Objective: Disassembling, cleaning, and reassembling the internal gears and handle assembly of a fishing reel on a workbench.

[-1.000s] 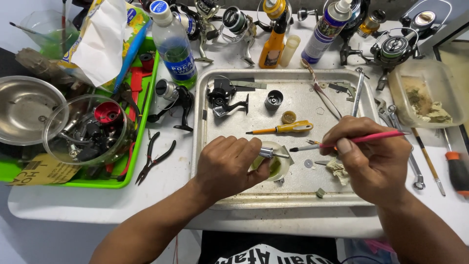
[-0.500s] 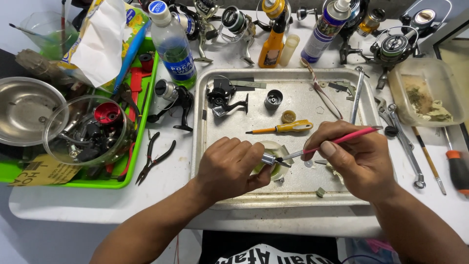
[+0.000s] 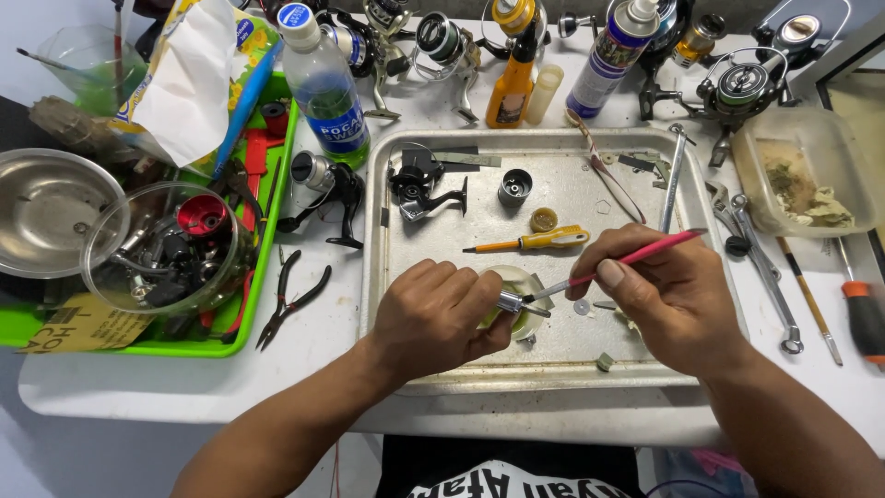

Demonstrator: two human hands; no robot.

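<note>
Between the thumb and fingertips of the left hand (image 3: 431, 318) sits a small silver metal part (image 3: 513, 302), pinched tight and held just over a little pale-green dish (image 3: 522, 321) on the metal tray (image 3: 572, 373). Meeting it from the right comes the tip of a thin pink-handled brush (image 3: 636, 254), which the right hand (image 3: 673, 300) grips like a pen, thumb pressed along the shaft, fingers curled closed around it; the tip touches or nearly touches the silver part, and which of the two I cannot tell.

Just right of the brush tip, a small round washer (image 3: 582, 306) lies on the tray. Beyond the two hands, farther up the tray, rests a yellow-handled screwdriver (image 3: 539, 242), and past that a black reel body (image 3: 419, 189) and a dark round spool (image 3: 514, 187).

Left of the tray, off the left wrist, black pliers (image 3: 290, 300) lie on the white table (image 3: 184, 392). Further left, a clear bowl of reel parts (image 3: 171, 249) stands in a green tray (image 3: 235, 323), beside a steel bowl (image 3: 51, 212).

Right of the right hand, wrenches (image 3: 765, 267) and an orange-handled tool (image 3: 862, 309) lie on the table. Along the far edge stand a plastic bottle (image 3: 323, 88), a spray can (image 3: 613, 55) and several reels.
</note>
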